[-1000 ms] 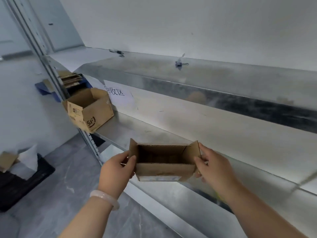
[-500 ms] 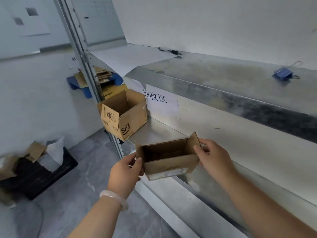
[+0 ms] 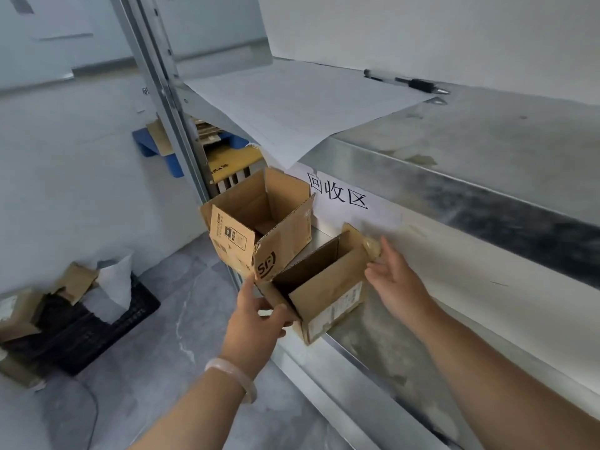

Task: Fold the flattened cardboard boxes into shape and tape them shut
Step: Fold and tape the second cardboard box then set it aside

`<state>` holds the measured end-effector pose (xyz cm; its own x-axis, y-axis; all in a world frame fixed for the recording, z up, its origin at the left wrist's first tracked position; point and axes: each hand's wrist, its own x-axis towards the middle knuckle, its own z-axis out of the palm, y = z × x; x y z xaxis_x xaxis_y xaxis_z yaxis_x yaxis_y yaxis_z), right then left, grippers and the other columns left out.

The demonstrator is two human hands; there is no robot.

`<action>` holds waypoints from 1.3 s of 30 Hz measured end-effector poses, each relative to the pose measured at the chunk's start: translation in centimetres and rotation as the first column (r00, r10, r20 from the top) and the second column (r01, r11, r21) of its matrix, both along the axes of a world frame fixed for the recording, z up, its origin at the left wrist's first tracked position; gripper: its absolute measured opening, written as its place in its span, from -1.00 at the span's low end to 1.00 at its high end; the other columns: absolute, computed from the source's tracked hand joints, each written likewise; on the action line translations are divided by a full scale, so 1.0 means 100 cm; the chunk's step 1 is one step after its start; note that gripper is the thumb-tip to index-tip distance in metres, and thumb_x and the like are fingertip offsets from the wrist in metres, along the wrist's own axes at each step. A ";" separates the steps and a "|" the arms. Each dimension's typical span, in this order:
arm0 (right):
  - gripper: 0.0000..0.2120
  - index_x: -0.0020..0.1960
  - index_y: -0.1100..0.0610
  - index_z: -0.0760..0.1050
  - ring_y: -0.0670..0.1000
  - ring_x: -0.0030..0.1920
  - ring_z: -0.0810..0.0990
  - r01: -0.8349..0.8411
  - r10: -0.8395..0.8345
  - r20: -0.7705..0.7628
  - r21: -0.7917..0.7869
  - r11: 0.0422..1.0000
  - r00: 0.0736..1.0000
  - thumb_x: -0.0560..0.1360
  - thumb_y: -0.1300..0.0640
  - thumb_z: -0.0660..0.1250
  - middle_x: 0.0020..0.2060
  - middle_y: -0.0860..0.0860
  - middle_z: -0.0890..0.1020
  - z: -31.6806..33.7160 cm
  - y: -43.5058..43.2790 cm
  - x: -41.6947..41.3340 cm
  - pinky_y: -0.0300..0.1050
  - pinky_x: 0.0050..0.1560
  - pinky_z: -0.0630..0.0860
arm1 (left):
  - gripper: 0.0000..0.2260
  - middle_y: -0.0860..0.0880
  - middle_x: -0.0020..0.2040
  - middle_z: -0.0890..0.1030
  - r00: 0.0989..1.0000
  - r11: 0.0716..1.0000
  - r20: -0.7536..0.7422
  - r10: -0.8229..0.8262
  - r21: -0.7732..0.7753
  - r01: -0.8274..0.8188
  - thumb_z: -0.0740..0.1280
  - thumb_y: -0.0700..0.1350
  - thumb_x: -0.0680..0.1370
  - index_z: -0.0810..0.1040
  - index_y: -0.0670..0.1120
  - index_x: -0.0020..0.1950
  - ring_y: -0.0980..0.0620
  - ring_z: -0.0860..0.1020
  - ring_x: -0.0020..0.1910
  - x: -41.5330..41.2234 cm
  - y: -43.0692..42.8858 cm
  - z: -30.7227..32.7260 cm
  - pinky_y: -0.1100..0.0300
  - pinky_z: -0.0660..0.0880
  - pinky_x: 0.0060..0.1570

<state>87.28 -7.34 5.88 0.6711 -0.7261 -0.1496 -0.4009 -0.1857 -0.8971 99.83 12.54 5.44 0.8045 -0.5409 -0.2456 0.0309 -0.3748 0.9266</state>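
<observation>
A small open-topped cardboard box [image 3: 328, 297] sits tilted at the front edge of the lower metal shelf [image 3: 373, 349], its near corner touching a bigger open box marked "SF" [image 3: 282, 248]. My left hand [image 3: 253, 323] grips the small box's near left corner, thumb on the wall. At the box's far end, my right hand [image 3: 396, 280] has relaxed, spread fingers beside a raised flap that carries a scrap of clear tape. I cannot tell whether those fingers touch the flap.
A white sign with black characters [image 3: 337, 193] hangs on the upper shelf's front. On that upper shelf [image 3: 487, 131] lie a paper sheet [image 3: 292, 102] and a pen [image 3: 409, 82]. A black crate of cardboard scraps [image 3: 97, 319] stands on the floor at left, and a blue bin [image 3: 152, 144] holds flat cardboard behind the post.
Both hands carried the small box left and forward onto the lower shelf, up against the SF box. My right hand has loosened from its end flap. The view turned left.
</observation>
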 end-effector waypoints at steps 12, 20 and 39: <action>-0.19 0.57 -0.07 0.09 0.13 0.24 0.53 0.452 -0.497 0.030 0.373 0.810 0.867 0.48 0.08 0.47 0.34 0.01 0.46 -0.056 0.070 0.078 0.19 0.27 0.49 | -0.50 0.34 0.12 0.28 0.915 0.943 0.229 -0.332 0.042 0.331 0.42 -0.05 0.49 0.23 0.24 0.28 0.20 0.55 0.02 0.089 0.022 -0.020 0.32 0.56 -0.13; -0.60 0.50 0.04 0.29 0.00 0.17 0.49 0.411 -0.461 0.029 0.406 0.816 0.887 0.67 0.09 0.16 0.21 -0.03 0.52 -0.040 0.072 0.122 0.15 0.34 0.43 | -0.57 0.22 0.33 0.31 0.620 0.854 0.632 -0.466 0.138 0.501 0.16 0.21 0.55 0.24 0.23 0.41 0.14 0.34 0.35 0.136 0.038 -0.006 0.09 0.35 0.33; -0.31 0.59 -0.15 0.00 -0.22 0.54 -0.10 0.291 -0.589 -0.289 -0.657 0.695 0.755 0.53 -0.39 -0.06 0.58 -0.19 -0.01 0.017 0.137 -0.040 -0.36 0.41 -0.21 | -0.59 -0.04 0.31 0.52 0.012 0.571 0.930 -0.368 0.216 0.792 0.21 0.09 0.56 0.50 -0.05 0.35 -0.07 0.46 0.31 0.049 -0.071 0.040 -0.08 0.42 0.26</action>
<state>83.31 6.33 7.55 0.2079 -0.9616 0.1794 -0.8839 -0.2632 -0.3865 104.72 5.40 9.43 -0.2689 -0.7851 0.5580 -0.8621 0.4545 0.2239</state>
